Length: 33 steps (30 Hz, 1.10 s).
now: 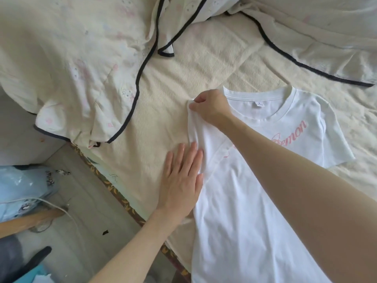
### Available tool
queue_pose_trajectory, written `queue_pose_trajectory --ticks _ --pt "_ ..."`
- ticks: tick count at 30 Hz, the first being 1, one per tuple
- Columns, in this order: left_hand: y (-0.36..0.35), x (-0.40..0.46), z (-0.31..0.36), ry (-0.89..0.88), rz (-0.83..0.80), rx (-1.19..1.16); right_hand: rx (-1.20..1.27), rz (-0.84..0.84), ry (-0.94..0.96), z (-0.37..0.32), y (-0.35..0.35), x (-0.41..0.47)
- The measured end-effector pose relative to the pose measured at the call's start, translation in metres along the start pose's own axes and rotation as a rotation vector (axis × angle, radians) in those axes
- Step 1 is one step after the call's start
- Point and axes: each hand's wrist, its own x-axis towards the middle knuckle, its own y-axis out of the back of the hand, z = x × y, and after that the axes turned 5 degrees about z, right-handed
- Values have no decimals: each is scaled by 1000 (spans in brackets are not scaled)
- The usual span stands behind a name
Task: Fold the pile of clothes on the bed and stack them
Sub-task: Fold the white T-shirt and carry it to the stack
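the white t-shirt [251,201] lies face up on the cream bed cover [173,82], collar pointing away from the person, pink script across the chest, body running down toward the near edge of the bed; it is spread flat, likely so the folds can be made straight; its far sleeve [334,139] is laid out open, while the near sleeve [195,127] is bunched and lifted; the right hand [210,109] reaches across the shirt and pinches that sleeve's end between thumb and curled fingers, seemingly to draw it inward over the chest; the left hand [182,180] lies flat with straight fingers, partly on the shirt's side edge and partly on the cover, gripping nothing, probably pinning the cloth so it does not slide as the sleeve is pulled; beyond the shirt, a pale printed quilt with dark piping [81,58] is heaped along the far and left part of the bed; to the left, past the patterned mattress edge [114,188], the floor [85,201] holds a light blue bag [22,186] and a white cord [57,205]; no folded stack is visible yet.
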Motion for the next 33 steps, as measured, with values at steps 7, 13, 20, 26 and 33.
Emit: queue_pose_trajectory --ticks 7,13,20,26,33 --pt "-1 -2 -4 -63 9 8 -70 117 115 23 2 -13" --pt "8 14 1 -19 106 -80 -108 13 66 67 29 -52" --pt "1 76 7 -37 -38 113 3 154 8 101 47 -80" --pt "-1 73 41 -80 31 100 113 627 -275 181 105 -133" --pt "-22 73 98 -117 -67 125 778 416 -775 231 152 -130"
